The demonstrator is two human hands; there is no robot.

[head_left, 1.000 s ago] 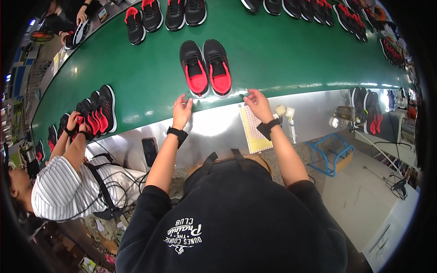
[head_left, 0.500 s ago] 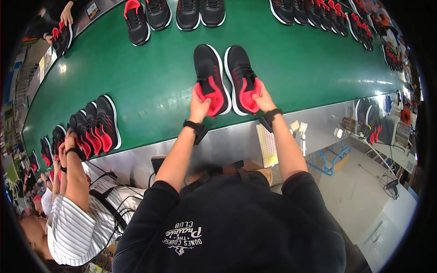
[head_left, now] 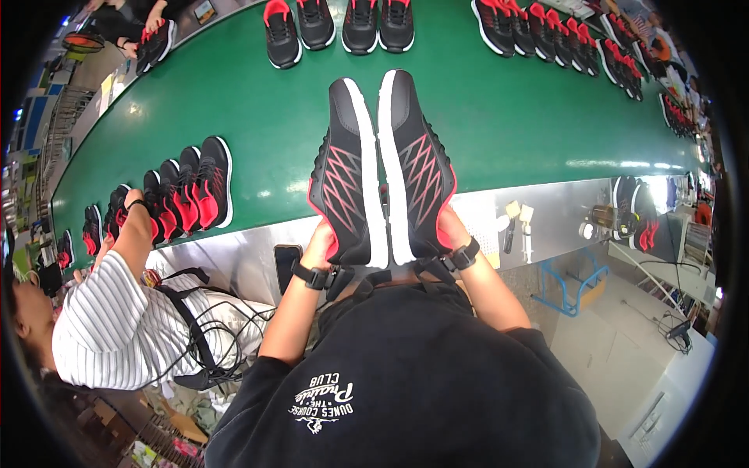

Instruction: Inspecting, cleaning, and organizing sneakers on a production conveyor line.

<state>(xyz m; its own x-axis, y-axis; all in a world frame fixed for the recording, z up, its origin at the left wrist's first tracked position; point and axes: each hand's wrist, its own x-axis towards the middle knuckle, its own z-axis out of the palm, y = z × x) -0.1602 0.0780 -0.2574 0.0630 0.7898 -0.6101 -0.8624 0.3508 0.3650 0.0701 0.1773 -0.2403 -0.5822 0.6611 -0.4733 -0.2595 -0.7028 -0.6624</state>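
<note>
A black sneaker (head_left: 348, 175) with a zigzag red pattern and red lining is in my left hand (head_left: 320, 240), gripped at its heel opening. My right hand (head_left: 454, 228) grips its mirror twin, another black sneaker (head_left: 418, 168), in the same way. Both shoes are raised close to me and tipped onto their sides, toes pointing away. Their white soles face each other, nearly touching along the middle. Parts of my fingers are hidden inside the collars.
Beyond the shoes runs a green work table (head_left: 273, 125) with a metal front edge. Several sneakers (head_left: 359, 23) stand at its far side, more to the far right. At left, a co-worker in a striped shirt (head_left: 117, 327) reaches toward a row of sneakers (head_left: 211, 183). A phone (head_left: 288, 269) lies beside me.
Both sneakers have come off the table toward me and been rolled from upright so their outer sides show and the soles face each other. The view has shifted slightly.
</note>
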